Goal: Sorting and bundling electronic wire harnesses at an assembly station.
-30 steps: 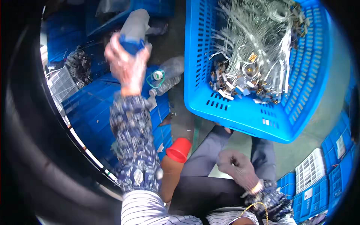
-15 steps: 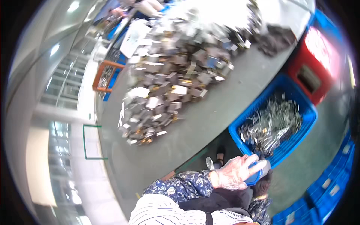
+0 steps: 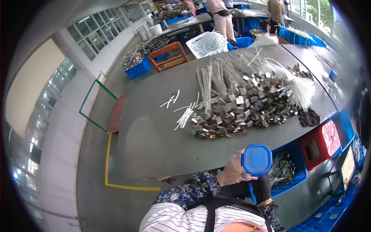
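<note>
My left hand (image 3: 232, 172), in a thin see-through glove, is closed around the side of a squarish container with a blue lid (image 3: 257, 159). The lid faces up, over the table's near edge. My right hand (image 3: 263, 189) wears a dark knitted glove and comes up just below the container; its fingers are hidden behind it. Beyond my hands, a heap of small grey metallic blocks (image 3: 239, 114) with long pale strands (image 3: 226, 71) covers part of the grey table (image 3: 154, 143). Several loose white strips (image 3: 185, 116) lie left of the heap.
A blue crate (image 3: 301, 176) of wiry pieces stands right of my hands, beside a red stool (image 3: 319, 149). Dark cloth (image 3: 309, 117) lies at the table's right edge. Behind are an orange frame (image 3: 169, 57), a white tub (image 3: 208, 44) of strands, and people (image 3: 222, 19) at other tables.
The view has swung up and right, bringing the far room into sight. My left hand has raised the blue-lidded container from beside the crate to the table edge, its lid now facing up.
</note>
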`<state>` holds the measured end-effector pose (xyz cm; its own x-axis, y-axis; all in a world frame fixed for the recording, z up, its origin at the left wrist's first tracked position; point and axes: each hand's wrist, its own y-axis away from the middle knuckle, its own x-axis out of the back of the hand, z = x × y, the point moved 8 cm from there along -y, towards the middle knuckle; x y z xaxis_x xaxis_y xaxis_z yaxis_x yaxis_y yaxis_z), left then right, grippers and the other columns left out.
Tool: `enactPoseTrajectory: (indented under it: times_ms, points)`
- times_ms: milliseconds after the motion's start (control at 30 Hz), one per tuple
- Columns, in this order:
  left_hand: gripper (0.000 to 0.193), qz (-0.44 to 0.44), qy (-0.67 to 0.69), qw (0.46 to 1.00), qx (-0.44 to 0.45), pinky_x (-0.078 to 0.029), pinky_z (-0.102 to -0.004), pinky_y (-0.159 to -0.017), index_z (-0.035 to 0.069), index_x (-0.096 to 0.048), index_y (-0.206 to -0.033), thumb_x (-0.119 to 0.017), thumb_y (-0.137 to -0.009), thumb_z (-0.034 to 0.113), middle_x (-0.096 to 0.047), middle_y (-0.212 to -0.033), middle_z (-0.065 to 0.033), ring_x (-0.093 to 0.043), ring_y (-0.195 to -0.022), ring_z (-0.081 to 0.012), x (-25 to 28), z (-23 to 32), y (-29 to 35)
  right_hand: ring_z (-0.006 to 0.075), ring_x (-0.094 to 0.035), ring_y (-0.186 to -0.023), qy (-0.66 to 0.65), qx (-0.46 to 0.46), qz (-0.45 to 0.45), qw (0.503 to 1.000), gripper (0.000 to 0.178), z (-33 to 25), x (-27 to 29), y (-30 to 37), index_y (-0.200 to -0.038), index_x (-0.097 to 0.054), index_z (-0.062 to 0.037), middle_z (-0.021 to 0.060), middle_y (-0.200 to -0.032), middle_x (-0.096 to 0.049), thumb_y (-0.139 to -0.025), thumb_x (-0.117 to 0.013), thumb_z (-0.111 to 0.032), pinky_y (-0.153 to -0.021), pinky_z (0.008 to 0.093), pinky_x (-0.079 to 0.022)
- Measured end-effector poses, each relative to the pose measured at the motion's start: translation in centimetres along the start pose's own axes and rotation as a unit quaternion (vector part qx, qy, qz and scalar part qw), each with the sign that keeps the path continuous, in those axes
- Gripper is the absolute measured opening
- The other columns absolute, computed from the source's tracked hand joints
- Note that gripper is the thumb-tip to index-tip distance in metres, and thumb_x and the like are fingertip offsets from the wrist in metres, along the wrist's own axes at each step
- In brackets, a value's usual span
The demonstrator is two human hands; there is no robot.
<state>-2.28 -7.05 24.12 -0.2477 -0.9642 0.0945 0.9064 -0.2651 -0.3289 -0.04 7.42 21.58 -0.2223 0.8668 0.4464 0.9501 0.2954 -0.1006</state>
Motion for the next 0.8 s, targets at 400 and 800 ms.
enactPoseTrajectory:
  times_ms: [400, 800]
  points:
    - [0.078, 0.019, -0.301, 0.945, -0.128, -0.043, -0.0434, -0.093, 0.005, -0.044, -0.129, -0.078, -0.07, 0.042, -0.054, -0.121, -0.0144, -0.055, -0.109, -0.0342, 13.5, -1.4, 9.7, 0.0142, -0.061, -0.078, -0.148, -0.16, -0.04, 0.975, 0.027, -10.1, -9.6, -5.3, -0.101, -0.066, 0.0055, 0.0097, -0.091, -0.068, -0.081, -0.064, -0.013, -0.074, 0.0284, -0.049]
    - [0.076, -0.017, -0.121, 0.992, -0.043, -0.047, -0.0428, -0.087, 0.004, -0.042, -0.127, -0.077, -0.07, 0.04, -0.056, -0.118, -0.0175, -0.057, -0.103, -0.0367, 16.8, -3.7, 8.3, 0.0087, -0.051, -0.062, -0.374, -0.208, -0.023, 0.904, 0.019, -10.1, -13.0, -5.4, -0.09, -0.063, -0.0026, 0.0, -0.074, -0.059, -0.075, -0.068, -0.013, -0.055, 0.0235, -0.039]
